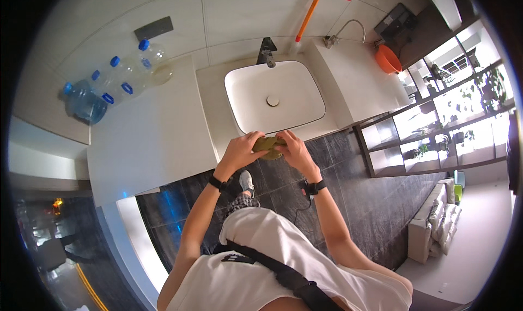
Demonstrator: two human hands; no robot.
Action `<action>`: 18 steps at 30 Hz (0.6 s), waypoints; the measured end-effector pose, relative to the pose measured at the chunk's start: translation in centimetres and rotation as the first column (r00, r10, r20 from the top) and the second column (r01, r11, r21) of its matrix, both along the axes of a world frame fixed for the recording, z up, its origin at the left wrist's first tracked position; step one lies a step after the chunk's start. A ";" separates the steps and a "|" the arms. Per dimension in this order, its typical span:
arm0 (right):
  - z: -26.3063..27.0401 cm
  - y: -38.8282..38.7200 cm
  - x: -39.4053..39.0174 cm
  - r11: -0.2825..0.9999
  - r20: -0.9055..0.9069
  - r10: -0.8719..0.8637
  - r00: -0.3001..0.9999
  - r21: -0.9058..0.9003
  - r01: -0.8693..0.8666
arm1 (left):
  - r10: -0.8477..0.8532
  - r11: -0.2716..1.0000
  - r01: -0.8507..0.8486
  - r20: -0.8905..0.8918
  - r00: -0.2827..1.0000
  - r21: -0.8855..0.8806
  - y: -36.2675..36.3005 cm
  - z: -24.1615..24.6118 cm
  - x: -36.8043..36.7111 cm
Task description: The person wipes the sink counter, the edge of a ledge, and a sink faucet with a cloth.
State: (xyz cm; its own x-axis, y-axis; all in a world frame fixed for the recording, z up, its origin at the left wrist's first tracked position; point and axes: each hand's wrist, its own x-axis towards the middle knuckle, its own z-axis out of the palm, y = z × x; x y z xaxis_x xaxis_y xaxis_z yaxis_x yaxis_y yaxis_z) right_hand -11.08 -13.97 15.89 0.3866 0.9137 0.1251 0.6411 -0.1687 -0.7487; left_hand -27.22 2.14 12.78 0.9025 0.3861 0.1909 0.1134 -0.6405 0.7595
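Observation:
Between my two hands is an olive-green cloth, bunched up just off the front edge of the sink. My left hand grips its left end, the thumb lying along the lower side. The right end is pinched by my right hand. Folds and fingers hide part of the cloth, so its full shape cannot be told. Directly beyond my hands lies a white rectangular washbasin with a round drain plug. A dark faucet rises behind the basin's back rim.
Several clear plastic bottles with blue caps and a blue water jug stand on the left counter. On the right counter are a curved metal spout and an orange bowl. Shelving stands further right.

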 end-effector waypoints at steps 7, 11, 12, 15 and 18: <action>-3.1 4.3 10.3 0.983 0.038 0.086 0.996 -0.167 -0.078 | -0.037 0.988 0.053 -0.106 0.994 0.145 3.0 -4.3 9.5; -5.2 6.7 14.5 0.970 -0.022 0.148 0.989 -0.193 -0.149 | 0.023 0.997 -0.023 -0.001 1.000 -0.075 4.4 -6.4 12.7; -6.1 7.3 15.1 0.969 -0.044 0.146 0.988 -0.195 -0.152 | 0.017 0.977 -0.034 -0.080 0.997 -0.209 4.8 -6.8 13.3; -8.0 8.9 17.6 0.965 -0.084 0.180 0.980 -0.176 -0.192 | 0.076 0.922 -0.133 -0.166 0.983 -0.364 5.9 -8.8 15.5; -9.2 11.2 20.5 0.963 -0.039 0.227 0.973 -0.138 -0.230 | 0.165 0.886 -0.261 -0.265 0.950 -0.384 6.6 -10.6 17.9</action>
